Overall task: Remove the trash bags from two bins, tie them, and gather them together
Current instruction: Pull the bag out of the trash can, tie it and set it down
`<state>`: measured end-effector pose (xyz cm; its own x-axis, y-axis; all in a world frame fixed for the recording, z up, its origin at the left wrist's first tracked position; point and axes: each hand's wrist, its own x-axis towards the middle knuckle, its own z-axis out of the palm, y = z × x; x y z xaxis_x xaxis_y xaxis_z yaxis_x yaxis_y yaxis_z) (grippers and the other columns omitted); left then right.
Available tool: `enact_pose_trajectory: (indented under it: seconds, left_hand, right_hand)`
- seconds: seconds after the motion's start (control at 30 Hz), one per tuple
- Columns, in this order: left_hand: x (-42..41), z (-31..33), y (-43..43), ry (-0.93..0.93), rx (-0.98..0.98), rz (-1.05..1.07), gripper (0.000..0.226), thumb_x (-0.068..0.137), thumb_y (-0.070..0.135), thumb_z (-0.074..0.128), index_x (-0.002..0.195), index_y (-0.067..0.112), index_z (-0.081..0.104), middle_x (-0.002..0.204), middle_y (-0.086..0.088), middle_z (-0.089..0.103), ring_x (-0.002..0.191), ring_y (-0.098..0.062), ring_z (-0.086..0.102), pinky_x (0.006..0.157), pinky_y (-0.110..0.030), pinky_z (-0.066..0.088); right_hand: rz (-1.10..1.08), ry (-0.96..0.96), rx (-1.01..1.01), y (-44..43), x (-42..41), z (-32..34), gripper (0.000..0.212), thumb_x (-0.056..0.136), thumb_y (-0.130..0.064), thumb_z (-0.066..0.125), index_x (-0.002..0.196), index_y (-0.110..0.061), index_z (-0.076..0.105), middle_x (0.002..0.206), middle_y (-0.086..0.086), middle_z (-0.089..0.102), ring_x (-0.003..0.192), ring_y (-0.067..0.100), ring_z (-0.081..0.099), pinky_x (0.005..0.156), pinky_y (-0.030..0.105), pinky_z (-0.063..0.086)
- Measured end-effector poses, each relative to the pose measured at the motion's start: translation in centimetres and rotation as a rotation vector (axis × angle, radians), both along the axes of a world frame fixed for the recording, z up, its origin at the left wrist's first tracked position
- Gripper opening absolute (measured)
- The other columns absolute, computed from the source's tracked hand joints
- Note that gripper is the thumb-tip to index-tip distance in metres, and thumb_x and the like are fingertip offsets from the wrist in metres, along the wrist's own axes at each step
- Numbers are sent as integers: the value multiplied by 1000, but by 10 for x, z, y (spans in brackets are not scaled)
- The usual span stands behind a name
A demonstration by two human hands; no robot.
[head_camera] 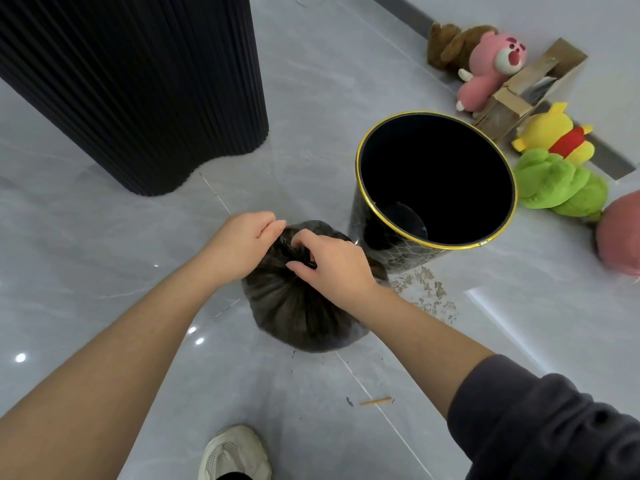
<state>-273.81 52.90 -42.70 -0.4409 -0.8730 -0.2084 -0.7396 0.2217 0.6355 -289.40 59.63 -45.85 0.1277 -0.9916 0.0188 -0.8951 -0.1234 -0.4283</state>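
Far off on the left stands a tall black ribbed column (138,91) on the pale grey tiled floor (86,244). Nearer, toward the middle, the person's bare left arm reaches out. The left hand (244,242) has its fingers curled down, pinching the far-left side of the gathered neck of the trash bag (294,313).

The bag sits on the floor in the middle of the scene, just near-left of the bin and touching or almost touching its base. It is thin, dark grey-black plastic, slightly see-through, bulging and rounded. Fine pleats run out from the bunched neck at its top, and I cannot tell whether a knot is made.

The right hand (334,266) comes in from the near right, its arm in a dark pushed-up sleeve (540,427). Its fingers are hooked into the neck and its thumb is tucked under the gathers, so both hands grip the same bunch.

Right of the bag stands the bin (401,258), black with a gold rim and a faint gold pattern on its wall, and no liner over the rim. Pale crumbs (429,292) are scattered on the floor at its near side.

Along the far-right wall lie a brown plush (446,43), a pink plush (491,67), a cardboard box (526,88), a yellow plush (550,133) and a green plush (557,185).

Near the person's pale shoe (235,455) a small stick (375,401) lies on the tiles.
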Motion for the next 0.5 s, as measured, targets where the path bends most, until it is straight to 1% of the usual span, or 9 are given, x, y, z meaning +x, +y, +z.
enact_pose_trajectory:
  seconds: [0.03, 0.1, 0.17, 0.23, 0.3, 0.37, 0.4, 0.43, 0.5]
  left_hand:
    - [0, 0, 0, 5, -3, 4, 41, 97, 29, 44, 64, 6, 40, 55, -7, 41, 54, -20, 37, 57, -35, 34]
    - [2, 0, -1, 13, 2, 17, 42, 97, 29, 44, 64, 4, 40, 55, -8, 42, 53, -20, 36, 57, -35, 35]
    - [4, -2, -1, 15, 11, 22, 42, 97, 30, 44, 64, 5, 39, 55, -7, 41, 53, -20, 36, 56, -36, 36]
    - [3, -2, 0, 4, 10, 12, 42, 97, 31, 44, 63, 7, 39, 54, -6, 41, 53, -20, 37, 56, -36, 36]
    - [2, -1, 1, 6, 2, 12, 42, 97, 30, 43, 64, 6, 40, 55, -7, 42, 53, -20, 37, 56, -36, 37]
    - [1, 0, 0, 24, -3, 18, 42, 97, 30, 43, 63, 6, 40, 54, -7, 41, 52, -20, 37, 57, -36, 37]
    - [1, 0, 0, 22, -11, 17, 42, 97, 30, 43, 63, 6, 39, 54, -7, 40, 53, -20, 36, 57, -36, 36]
    - [1, 0, 0, 10, -22, 12, 42, 97, 30, 43, 62, 7, 38, 54, -6, 39, 54, -20, 36, 57, -36, 35]
    - [2, -1, -1, -17, -33, 0, 42, 97, 31, 43, 61, 10, 36, 55, -5, 37, 56, -21, 36, 58, -35, 33]
  right_hand:
    - [6, 31, 2, 0, 0, 0, 30, 89, -47, 55, 107, -23, 57, 76, -7, 61, 69, 15, 58, 56, 29, 41]
    - [13, 86, 22, 0, -2, -2, 31, 90, -48, 53, 102, -21, 61, 76, -3, 65, 70, 20, 62, 57, 30, 43]
    - [2, 105, -38, 2, -2, -5, 26, 86, -44, 61, 87, -17, 64, 69, -2, 63, 65, 22, 60, 57, 30, 44]
    - [-13, 110, -106, 2, -1, -8, 26, 79, -36, 70, 69, -14, 61, 68, 1, 56, 67, 23, 55, 62, 30, 42]
    - [-34, 48, -74, 1, 1, -8, 28, 80, -30, 68, 64, -14, 51, 77, 3, 52, 75, 23, 51, 68, 33, 38]
    - [-72, -92, -18, 1, 1, -7, 29, 83, -25, 65, 68, -15, 42, 75, 0, 48, 72, 20, 48, 66, 31, 38]
    - [-108, -159, 11, 1, 1, -6, 26, 83, -24, 65, 73, -16, 42, 71, -4, 46, 67, 18, 47, 62, 29, 37]
    - [-132, -207, 35, 0, 0, -5, 20, 84, -24, 64, 80, -17, 45, 68, -8, 45, 64, 16, 48, 59, 29, 37]
    - [-111, -225, 68, -1, 0, -5, 14, 86, -27, 62, 96, -20, 54, 64, -12, 43, 63, 11, 48, 57, 29, 41]
